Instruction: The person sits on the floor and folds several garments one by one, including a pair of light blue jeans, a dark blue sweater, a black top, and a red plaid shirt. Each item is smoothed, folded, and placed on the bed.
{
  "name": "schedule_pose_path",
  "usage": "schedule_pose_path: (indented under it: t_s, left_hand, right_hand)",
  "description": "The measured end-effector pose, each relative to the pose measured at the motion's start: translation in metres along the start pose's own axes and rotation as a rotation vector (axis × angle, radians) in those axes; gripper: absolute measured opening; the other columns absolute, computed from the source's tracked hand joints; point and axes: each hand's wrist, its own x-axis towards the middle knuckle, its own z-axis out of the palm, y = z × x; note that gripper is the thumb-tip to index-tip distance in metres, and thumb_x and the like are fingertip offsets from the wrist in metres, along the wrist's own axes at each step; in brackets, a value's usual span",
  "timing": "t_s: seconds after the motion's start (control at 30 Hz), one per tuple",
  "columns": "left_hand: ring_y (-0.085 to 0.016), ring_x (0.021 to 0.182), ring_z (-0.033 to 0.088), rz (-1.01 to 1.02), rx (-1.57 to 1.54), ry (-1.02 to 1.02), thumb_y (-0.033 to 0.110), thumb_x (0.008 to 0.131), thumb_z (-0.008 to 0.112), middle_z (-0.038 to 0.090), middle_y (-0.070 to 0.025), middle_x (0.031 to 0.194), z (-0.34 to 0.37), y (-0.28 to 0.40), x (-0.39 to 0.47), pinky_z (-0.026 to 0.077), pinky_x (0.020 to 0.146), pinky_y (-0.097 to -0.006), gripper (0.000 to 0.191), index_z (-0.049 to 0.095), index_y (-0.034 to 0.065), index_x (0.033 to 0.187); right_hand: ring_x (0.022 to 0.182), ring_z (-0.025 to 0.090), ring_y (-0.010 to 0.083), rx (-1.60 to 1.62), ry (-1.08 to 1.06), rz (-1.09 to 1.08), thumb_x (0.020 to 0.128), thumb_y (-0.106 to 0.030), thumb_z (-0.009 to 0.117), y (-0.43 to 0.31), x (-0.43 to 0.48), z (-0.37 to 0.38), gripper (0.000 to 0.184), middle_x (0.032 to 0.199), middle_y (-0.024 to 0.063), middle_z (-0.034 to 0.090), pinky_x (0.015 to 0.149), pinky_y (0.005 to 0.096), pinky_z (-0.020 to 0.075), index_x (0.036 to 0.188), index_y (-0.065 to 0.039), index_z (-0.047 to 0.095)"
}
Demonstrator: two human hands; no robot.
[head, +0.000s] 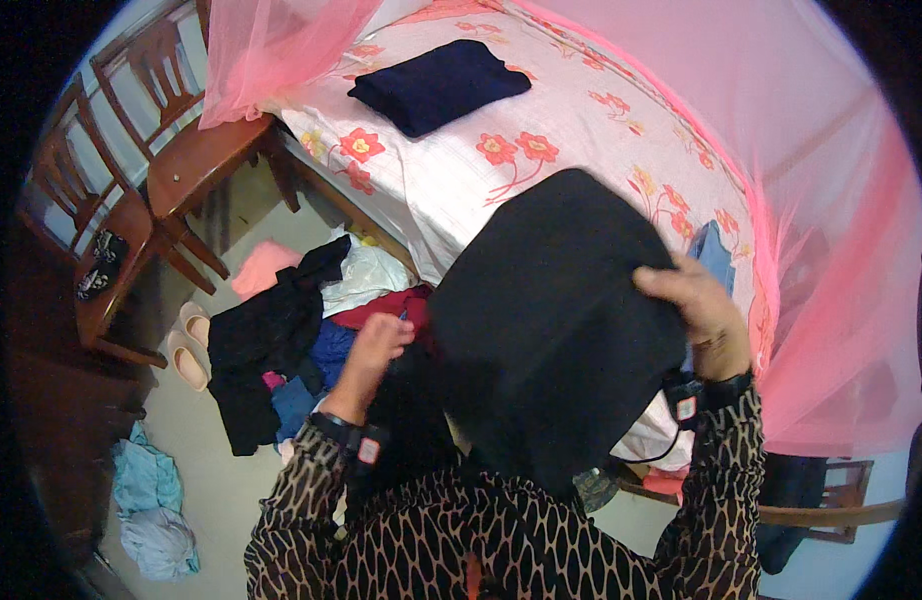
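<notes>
A large piece of black clothing hangs in front of me, partly over the bed edge. My right hand grips its right side, thumb on top and the other fingers hidden behind the cloth. To the left of the garment, my left hand is in the air, slightly blurred, with loosely bent fingers and no cloth visible in it. On the bed beyond lies a folded dark navy garment. Something of light blue denim shows on the bed behind my right hand.
A floral bedsheet covers the bed, with pink mosquito netting around it. Piled clothes, including black fabric, lie on the floor at left, near beige shoes and a teal garment. Wooden chairs stand at upper left.
</notes>
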Motion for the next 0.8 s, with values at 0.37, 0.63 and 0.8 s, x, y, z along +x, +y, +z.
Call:
schedule_pose_path:
  t_s: [0.37, 0.63, 0.8]
  left_hand:
    - [-0.025, 0.099, 0.058, 0.604, 0.854, -0.067, 0.016, 0.079, 0.062, 0.063, -0.0093, 0.094, 0.004, -0.019, -0.018, 0.038, 0.093, -0.0403, 0.011, 0.064, 0.0055, 0.082]
    - [-0.024, 0.097, 0.057, 0.563, 0.733, -0.017, 0.019, 0.083, 0.058, 0.063, -0.0095, 0.09, 0.009, -0.03, 0.024, 0.039, 0.092, -0.0383, 0.016, 0.063, 0.0038, 0.082]
    - [-0.025, 0.092, 0.058, 0.488, 0.715, -0.03, 0.019, 0.083, 0.058, 0.063, -0.0099, 0.088, 0.016, -0.029, 0.026, 0.039, 0.091, -0.0385, 0.016, 0.062, 0.0042, 0.079]
  right_hand:
    - [0.095, 0.062, 0.0187, -0.587, 0.436, -0.421, 0.091, -0.026, 0.06, -0.165, 0.19, -0.062, 0.048, 0.109, 0.0126, 0.065, 0.086, 0.0308, 0.0481, 0.128, 0.003, 0.051]
    - [0.119, 0.054, 0.0269, -0.693, 0.181, -0.885, 0.093, -0.028, 0.056, -0.105, 0.449, 0.011, 0.046, 0.127, 0.0148, 0.058, 0.1, 0.0329, 0.0407, 0.131, -0.004, 0.05]
    - [0.109, 0.059, 0.0245, -0.808, -0.061, -0.571, 0.091, -0.023, 0.058, 0.023, 0.402, 0.067, 0.033, 0.118, 0.0155, 0.062, 0.095, 0.0323, 0.0443, 0.117, -0.002, 0.06]
